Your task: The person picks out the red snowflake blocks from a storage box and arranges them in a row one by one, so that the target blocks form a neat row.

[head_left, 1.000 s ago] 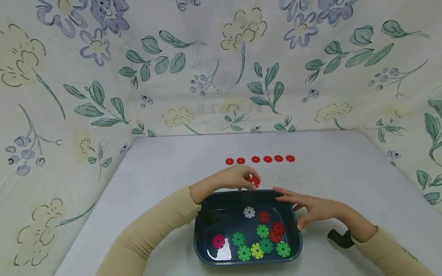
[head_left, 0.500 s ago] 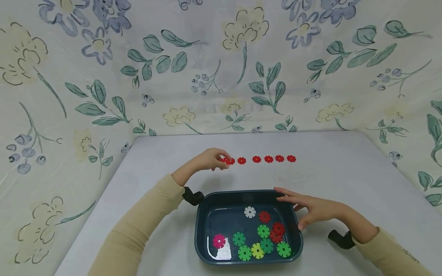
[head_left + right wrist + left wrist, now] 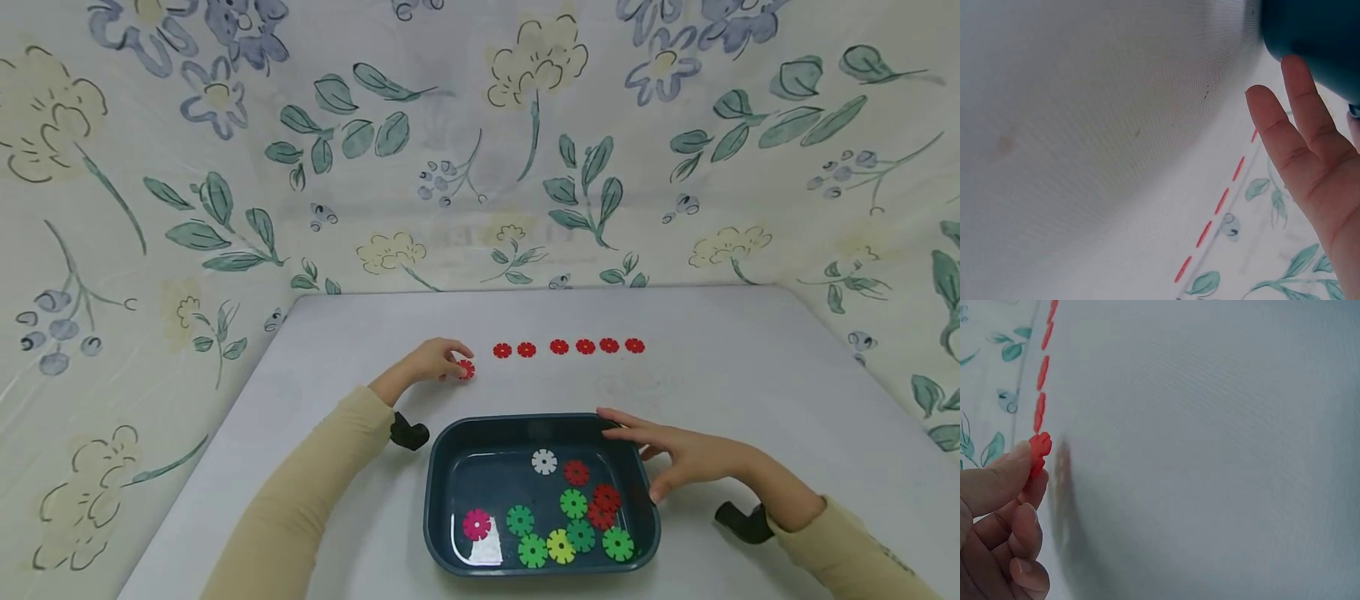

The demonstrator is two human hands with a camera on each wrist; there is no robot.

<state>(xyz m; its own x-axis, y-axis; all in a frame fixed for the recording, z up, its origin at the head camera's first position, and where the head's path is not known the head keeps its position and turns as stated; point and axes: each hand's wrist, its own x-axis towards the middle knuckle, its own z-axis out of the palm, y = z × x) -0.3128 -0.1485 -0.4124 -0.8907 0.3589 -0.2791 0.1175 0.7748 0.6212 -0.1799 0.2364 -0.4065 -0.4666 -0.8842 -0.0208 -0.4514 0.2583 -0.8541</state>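
Between thumb and fingers my left hand (image 3: 429, 362) pinches a red notched disc (image 3: 467, 369), just left of and nearer than a row of similar red discs (image 3: 559, 347) on the table. The left wrist view shows the pinched red disc (image 3: 1039, 453) at the thumb tip, with the row running away beyond it. My right hand (image 3: 693, 452) rests with fingers spread at the right rim of a dark blue tray (image 3: 450, 567). Seen from the right wrist, its fingers (image 3: 1300, 87) are extended along the tray's outer wall (image 3: 1316, 31).
Inside the tray lie several notched discs: a white one (image 3: 544, 462), a pink one (image 3: 477, 525), a yellow one (image 3: 561, 546), several green ones (image 3: 533, 550) and a few red ones (image 3: 576, 472). A floral curtain (image 3: 465, 150) stands behind the white table (image 3: 750, 367).
My left hand carried the red disc from above the tray's far rim to the row's left end, then drew it slightly left and nearer. My right hand stays at the tray's rim.
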